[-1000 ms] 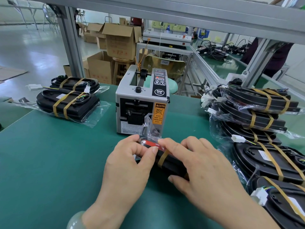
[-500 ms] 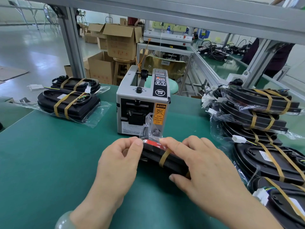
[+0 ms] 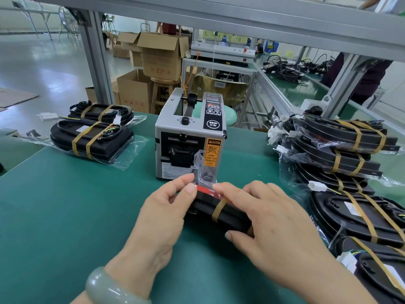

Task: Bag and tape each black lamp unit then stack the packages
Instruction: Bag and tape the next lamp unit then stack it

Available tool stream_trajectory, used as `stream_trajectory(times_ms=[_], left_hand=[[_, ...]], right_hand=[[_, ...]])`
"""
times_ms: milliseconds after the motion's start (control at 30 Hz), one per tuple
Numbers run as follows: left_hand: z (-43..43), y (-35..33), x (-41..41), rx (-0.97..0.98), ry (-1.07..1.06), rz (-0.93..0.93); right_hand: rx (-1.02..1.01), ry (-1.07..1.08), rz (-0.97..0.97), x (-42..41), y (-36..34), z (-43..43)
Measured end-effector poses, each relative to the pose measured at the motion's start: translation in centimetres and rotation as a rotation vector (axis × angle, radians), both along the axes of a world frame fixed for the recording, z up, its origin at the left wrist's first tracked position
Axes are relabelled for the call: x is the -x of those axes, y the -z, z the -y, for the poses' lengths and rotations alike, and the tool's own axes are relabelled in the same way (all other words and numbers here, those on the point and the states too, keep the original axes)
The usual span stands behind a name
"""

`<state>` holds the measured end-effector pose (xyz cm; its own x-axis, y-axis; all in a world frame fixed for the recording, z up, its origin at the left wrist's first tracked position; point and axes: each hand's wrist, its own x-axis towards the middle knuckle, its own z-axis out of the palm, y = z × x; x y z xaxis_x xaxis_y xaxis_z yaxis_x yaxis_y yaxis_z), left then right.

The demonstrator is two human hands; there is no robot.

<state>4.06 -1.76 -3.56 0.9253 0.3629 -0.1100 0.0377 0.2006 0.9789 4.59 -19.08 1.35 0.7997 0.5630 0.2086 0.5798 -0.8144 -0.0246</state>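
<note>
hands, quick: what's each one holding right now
Left hand: closed, pinching the plastic bag at the lamp unit's red end.
Right hand: closed, gripping the lamp unit.

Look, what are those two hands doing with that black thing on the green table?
A person is packing a black lamp unit into a clear plastic bag on the green table. The left hand pinches the bag's loose end by the red strip, while the right hand grips the unit. Just behind stands a grey tape dispenser machine. Two bagged units lie far left, and a stack of bagged units sits on the right.
</note>
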Motion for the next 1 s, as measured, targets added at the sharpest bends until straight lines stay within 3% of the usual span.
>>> stream_trajectory(times_ms=[167, 233, 333, 467, 533, 600, 700, 833, 1000], left_hand=[[0.8, -0.4, 0.2, -0.314, 0.093, 0.008], [0.7, -0.8, -0.1, -0.292, 0.093, 0.012], [-0.1, -1.4, -0.7, -0.172, 0.153, 0.016], [-0.9, -1.3, -1.3, -0.126, 0.195, 0.006], [-1.2, -1.2, -1.4, -0.116, 0.207, 0.005], [-1.3, -1.2, -1.5, -0.116, 0.219, 0.005], [-1.5, -1.3, -1.7, -0.126, 0.247, -0.001], [-1.9, -1.1, -1.7, -0.131, 0.273, 0.005], [-2.1, -0.7, -1.4, -0.158, 0.303, 0.006]], right_hand=[[-0.008, -0.022, 0.026, -0.4, -0.2, 0.2], [-0.023, -0.038, 0.034, -0.6, -0.1, 0.6], [-0.394, -0.062, 0.047, -0.4, -0.2, 1.5], [-0.941, -0.177, 0.362, 1.1, 0.6, 2.8], [-0.999, -0.22, 0.446, 1.9, 1.5, 3.2], [-0.887, -0.195, 0.468, 1.9, 2.7, 3.4], [-0.753, -0.128, 0.277, 1.2, 3.8, 3.3], [-0.855, -0.036, -0.082, 0.7, 4.3, 3.1], [-0.912, -0.077, -0.174, 0.4, 4.7, 2.9]])
